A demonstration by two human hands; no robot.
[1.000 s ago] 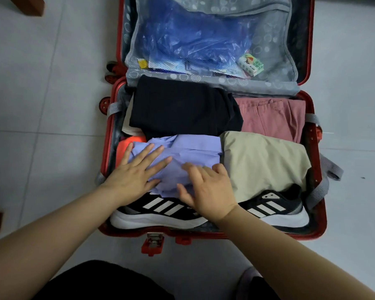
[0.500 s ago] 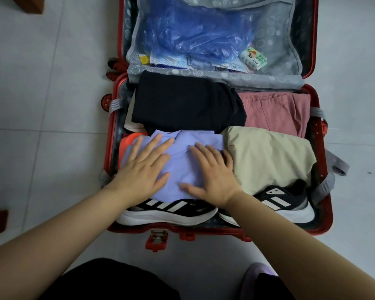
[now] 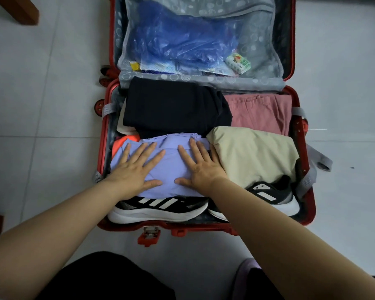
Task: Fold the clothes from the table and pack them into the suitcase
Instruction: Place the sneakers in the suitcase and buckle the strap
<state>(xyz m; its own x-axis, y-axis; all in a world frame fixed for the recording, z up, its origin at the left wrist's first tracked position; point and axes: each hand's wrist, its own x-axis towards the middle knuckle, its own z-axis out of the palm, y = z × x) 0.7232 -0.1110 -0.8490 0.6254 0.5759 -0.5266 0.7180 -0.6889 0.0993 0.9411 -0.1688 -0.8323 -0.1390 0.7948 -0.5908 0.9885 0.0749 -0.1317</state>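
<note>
A red suitcase (image 3: 101, 148) lies open on the floor. In its near half a folded lavender shirt (image 3: 171, 167) sits at the front left. My left hand (image 3: 134, 172) and my right hand (image 3: 200, 167) both press flat on it, fingers spread, holding nothing. Beside the shirt lies a folded beige garment (image 3: 253, 156). Behind them are a folded black garment (image 3: 175, 107) and a pink one (image 3: 262, 111). An orange piece (image 3: 126, 139) peeks out at the shirt's left.
Two black sneakers with white stripes (image 3: 158, 206) (image 3: 271, 198) lie along the suitcase's near wall. The lid's mesh pocket (image 3: 182, 40) holds blue plastic and a small green box (image 3: 238, 63). Grey straps (image 3: 312, 167) hang at the right. White tile floor surrounds the case.
My right hand has slid from the shirt's near edge up onto its top, and both hands now lie flat and spread. The shirt looks flatter and smoother.
</note>
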